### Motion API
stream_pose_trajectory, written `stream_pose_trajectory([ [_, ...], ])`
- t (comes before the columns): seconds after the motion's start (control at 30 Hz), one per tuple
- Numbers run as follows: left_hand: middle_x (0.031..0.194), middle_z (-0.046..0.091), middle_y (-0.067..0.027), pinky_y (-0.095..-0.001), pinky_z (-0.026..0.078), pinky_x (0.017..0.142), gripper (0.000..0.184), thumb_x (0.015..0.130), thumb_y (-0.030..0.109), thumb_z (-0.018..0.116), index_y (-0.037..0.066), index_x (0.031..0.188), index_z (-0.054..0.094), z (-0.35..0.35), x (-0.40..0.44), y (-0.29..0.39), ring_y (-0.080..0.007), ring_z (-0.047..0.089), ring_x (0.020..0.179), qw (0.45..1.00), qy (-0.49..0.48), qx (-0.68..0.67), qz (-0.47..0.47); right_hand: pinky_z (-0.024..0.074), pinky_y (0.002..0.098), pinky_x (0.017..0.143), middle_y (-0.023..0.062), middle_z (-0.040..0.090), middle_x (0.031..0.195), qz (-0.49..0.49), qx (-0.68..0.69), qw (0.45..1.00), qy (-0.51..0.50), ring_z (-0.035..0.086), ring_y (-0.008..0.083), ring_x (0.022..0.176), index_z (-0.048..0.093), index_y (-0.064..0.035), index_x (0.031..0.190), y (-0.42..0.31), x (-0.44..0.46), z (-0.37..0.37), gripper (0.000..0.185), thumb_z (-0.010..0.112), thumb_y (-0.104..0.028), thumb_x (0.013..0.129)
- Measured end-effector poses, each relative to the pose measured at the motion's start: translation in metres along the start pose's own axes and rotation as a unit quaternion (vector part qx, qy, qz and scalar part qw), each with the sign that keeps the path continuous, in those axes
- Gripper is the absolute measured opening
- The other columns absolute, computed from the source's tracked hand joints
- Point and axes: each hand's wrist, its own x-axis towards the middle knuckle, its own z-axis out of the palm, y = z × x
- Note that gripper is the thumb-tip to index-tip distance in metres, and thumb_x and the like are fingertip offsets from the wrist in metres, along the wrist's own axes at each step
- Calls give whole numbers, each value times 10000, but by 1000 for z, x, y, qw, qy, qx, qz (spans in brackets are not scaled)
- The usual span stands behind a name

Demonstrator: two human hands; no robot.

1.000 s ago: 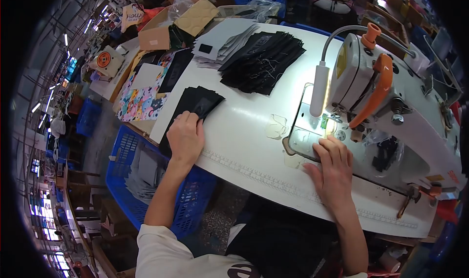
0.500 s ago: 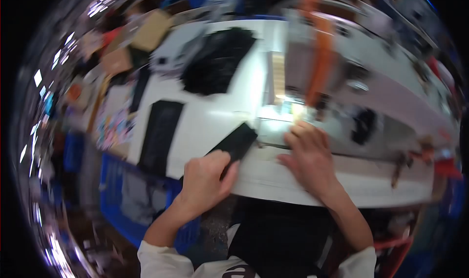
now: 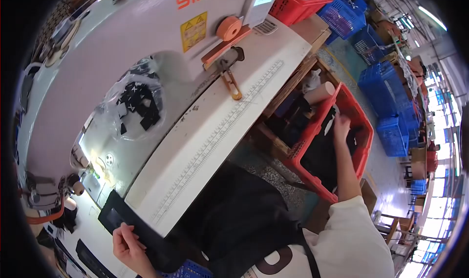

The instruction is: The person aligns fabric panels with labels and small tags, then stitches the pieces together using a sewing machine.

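Note:
At the lower left, my left hand has its fingers closed at the edge of a long black fabric piece, which lies over the table's front edge beside the sewing machine. On the right, my right hand reaches down into a red basket that holds dark fabric. Motion blurs its fingers, and whether they grip anything cannot be made out. A small white strip shows next to them.
The sewing machine spans the upper left. Under its arm is a clear plastic bag of black scraps. A ruler scale runs along the white table. Blue baskets stand at the right, and another red basket at the top.
The view has swung to the right. My right hand has left the machine bed for the red basket. My left hand has brought a black piece from the left side of the table toward the machine.

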Motion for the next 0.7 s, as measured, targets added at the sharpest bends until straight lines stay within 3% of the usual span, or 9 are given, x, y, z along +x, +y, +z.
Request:
stream_pose_trajectory([
  [0.03,661,496,32,-190,237,427,339,1078,277,586,44,840,649,0,0,-3,-5,348,474,999,3,36,18,519,507,922,247,709,1078,-35,-77,996,2,676,428,1041,637,33,1212,101,7,29,673,757,-537,875],
  [0.07,661,496,32,-190,237,427,339,1078,277,586,44,840,649,-1,-1,-5,-5,348,474,999,4,37,22,517,538,927,298,697,1076,8,-191,979,65,667,439,1093,579,48,1262,133,-25,49,752,776,-545,844],
  [0.17,655,487,35,-183,230,432,321,1072,266,600,45,843,649,-3,-1,-6,2,349,479,998,0,39,41,516,537,934,335,684,1027,49,-243,968,-37,658,482,1072,503,34,1354,151,-84,69,797,751,-543,864],
  [0.27,661,493,34,-185,226,430,313,1070,259,602,46,845,649,-4,-1,-9,2,347,477,998,4,41,46,517,516,911,338,675,1000,9,-183,973,-143,650,507,1039,602,-5,1193,90,-114,32,565,648,-516,957],
  [0.4,686,511,29,-185,235,443,294,1067,241,607,42,855,650,-3,-2,-1,1,357,494,998,17,42,46,510,568,842,308,689,951,40,-159,982,-94,644,520,1010,636,40,980,91,-77,-1,428,629,-387,1002],
  [0.47,697,519,26,-184,240,450,286,1066,234,609,39,860,650,-3,-3,0,1,363,502,998,21,42,44,504,519,735,278,673,853,0,-158,987,28,677,463,852,576,56,799,86,-69,-17,428,661,-316,995],
  [0.5,712,528,22,-184,251,461,278,1064,226,610,36,867,652,-4,-4,-1,-3,373,516,997,17,45,66,504,519,735,278,673,853,0,-159,987,28,677,463,852,576,56,799,83,-65,-27,428,661,-316,995],
  [0.57,740,548,15,-183,272,485,260,1062,210,613,29,880,655,-6,-4,-1,-10,394,543,992,12,52,112,489,449,696,249,643,792,0,-134,990,34,641,367,737,607,53,822,58,-59,-52,416,692,-322,980],
  [0.7,770,565,8,-185,296,514,242,1061,188,611,21,891,656,-6,-4,2,-23,424,580,995,-8,42,89,462,357,666,181,625,733,-9,-114,991,71,563,227,652,666,42,851,61,-33,-64,415,703,-350,980],
])
